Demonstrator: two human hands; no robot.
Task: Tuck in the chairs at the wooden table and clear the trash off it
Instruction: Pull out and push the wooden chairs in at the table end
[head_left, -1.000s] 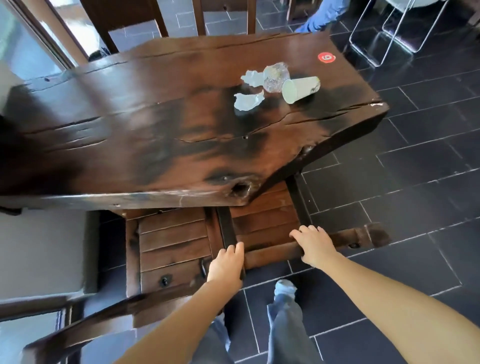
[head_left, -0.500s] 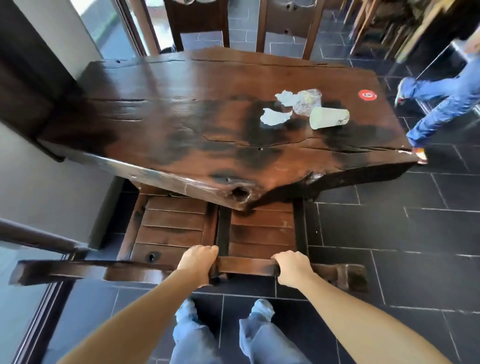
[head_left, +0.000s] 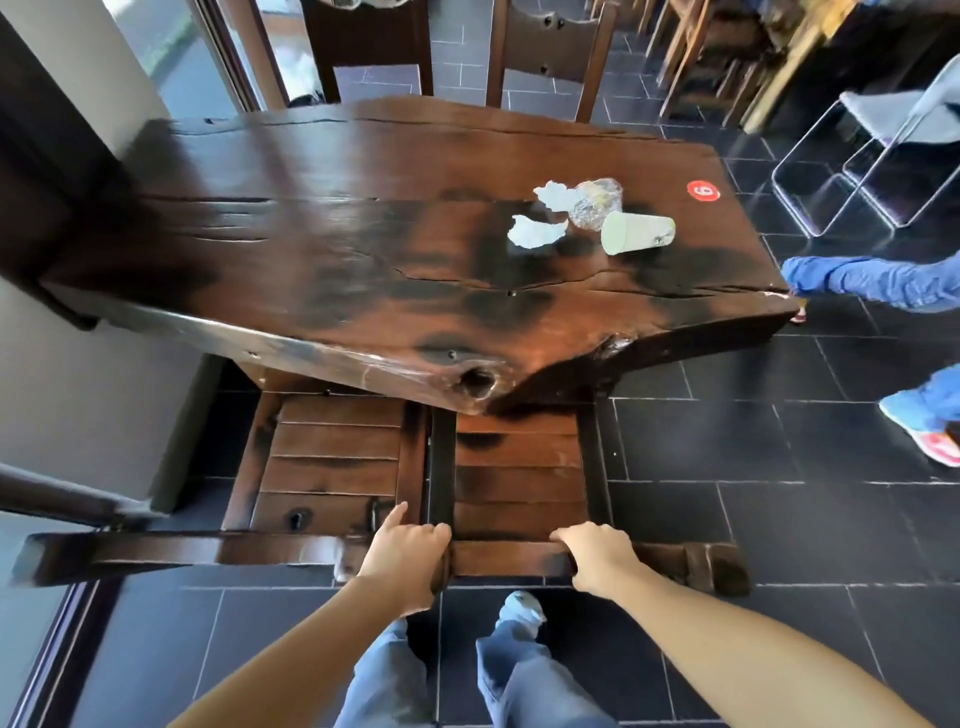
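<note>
A dark wooden table fills the middle of the view. Near its right end lie a tipped paper cup, a crumpled clear plastic wrap and two crumpled white paper scraps. Two slatted wooden chairs stand side by side at the near edge, their seats partly under the tabletop. My left hand and my right hand both grip the top rail of the right chair. The left chair sits beside it, untouched.
Two more wooden chairs stand at the table's far side. A metal-framed chair is at the right. A person's legs in blue trousers are on the dark tiled floor by the table's right end. A wall and window run along the left.
Both hands have closed on the right chair's top rail, and its seat now sits squarer and further under the tabletop. The view has swung upright. A person in blue has moved along the table's right end.
</note>
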